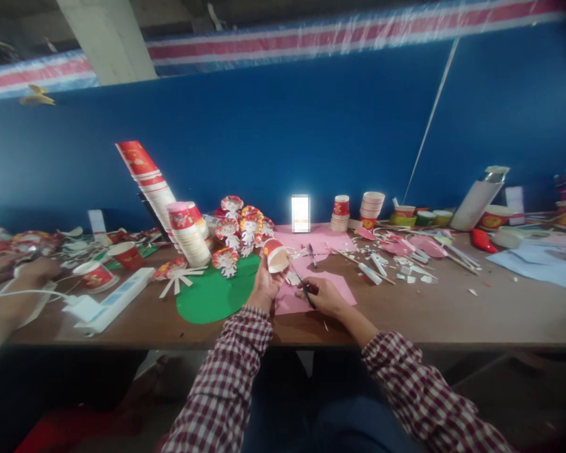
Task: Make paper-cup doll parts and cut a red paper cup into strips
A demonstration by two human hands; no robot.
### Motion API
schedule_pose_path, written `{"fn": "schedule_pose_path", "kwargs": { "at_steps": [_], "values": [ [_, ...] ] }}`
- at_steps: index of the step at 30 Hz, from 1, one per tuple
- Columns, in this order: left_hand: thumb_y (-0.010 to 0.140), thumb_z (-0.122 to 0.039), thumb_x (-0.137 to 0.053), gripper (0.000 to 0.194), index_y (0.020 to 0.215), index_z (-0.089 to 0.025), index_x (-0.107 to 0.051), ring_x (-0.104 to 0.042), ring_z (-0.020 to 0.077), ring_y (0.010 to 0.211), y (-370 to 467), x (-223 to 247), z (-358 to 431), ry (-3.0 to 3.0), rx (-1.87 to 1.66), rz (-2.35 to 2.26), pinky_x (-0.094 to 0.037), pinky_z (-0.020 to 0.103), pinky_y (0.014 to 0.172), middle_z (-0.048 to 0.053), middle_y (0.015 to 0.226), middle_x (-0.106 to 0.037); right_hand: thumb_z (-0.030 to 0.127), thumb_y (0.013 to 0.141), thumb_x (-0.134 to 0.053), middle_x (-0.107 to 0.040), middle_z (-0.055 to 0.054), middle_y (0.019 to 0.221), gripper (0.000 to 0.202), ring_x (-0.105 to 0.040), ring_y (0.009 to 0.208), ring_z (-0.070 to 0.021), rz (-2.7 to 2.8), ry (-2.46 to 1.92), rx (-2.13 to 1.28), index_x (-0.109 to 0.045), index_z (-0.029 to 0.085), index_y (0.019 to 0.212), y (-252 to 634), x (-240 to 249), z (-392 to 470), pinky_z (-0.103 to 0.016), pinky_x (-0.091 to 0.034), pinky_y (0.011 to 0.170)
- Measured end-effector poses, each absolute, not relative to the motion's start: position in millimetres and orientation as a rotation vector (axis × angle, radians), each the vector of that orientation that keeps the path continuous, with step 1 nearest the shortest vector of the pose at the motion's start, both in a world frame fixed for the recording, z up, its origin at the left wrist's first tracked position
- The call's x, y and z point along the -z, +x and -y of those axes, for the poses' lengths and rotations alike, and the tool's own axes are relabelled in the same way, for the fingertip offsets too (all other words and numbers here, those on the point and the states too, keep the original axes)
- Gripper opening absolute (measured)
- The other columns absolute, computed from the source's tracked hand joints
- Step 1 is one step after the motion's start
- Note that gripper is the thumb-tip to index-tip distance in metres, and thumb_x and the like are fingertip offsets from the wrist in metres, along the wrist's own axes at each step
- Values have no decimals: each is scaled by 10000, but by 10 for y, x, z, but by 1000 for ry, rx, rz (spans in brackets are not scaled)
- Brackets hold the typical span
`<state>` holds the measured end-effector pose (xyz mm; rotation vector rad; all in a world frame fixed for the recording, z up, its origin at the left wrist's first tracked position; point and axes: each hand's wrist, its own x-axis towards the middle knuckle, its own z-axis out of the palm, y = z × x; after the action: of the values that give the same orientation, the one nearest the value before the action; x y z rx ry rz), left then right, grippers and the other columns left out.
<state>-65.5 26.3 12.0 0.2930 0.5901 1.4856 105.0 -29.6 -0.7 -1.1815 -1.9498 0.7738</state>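
Observation:
My left hand is closed around a red and white paper cup, tilted so that its mouth faces right and toward me. In my right hand is a pair of dark-handled scissors, its blades pointing up and left at the cup's rim. Whether the blades touch the paper is too small to tell. Under both hands lies pink paper, with a green paper sheet to the left. A small dark tool rests on the pink paper behind my hands.
Tall stacked paper cups lean at the left beside several paper-cup figures. A power strip lies nearer the front edge. Another person's hands are at far left. Paper scraps, a glue tube and a white flask are on the right.

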Motion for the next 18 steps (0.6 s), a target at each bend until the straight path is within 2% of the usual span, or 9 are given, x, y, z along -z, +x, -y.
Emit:
{"fn": "schedule_pose_path", "kwargs": {
  "at_steps": [11, 18],
  "values": [
    [878, -396, -493, 299, 993, -158, -634, -654, 156, 724, -631, -95, -225, 439, -1462, -612, -533, 326, 765, 56, 832, -697, 484, 778, -595, -597, -4, 614, 336, -513, 539, -115, 1947, -1175, -829, -671, 175, 886, 1050, -16, 316, -212, -347, 487],
    [850, -360, -534, 288, 1047, -162, -605, -654, 172, 762, -620, -89, -235, 435, -1525, -664, -528, 349, 792, 82, 875, -693, 487, 769, -603, -608, -8, 624, 343, -519, 536, -116, 1909, -1159, -885, -665, 168, 876, 1033, -38, 337, -216, -365, 495]
  ]
}}
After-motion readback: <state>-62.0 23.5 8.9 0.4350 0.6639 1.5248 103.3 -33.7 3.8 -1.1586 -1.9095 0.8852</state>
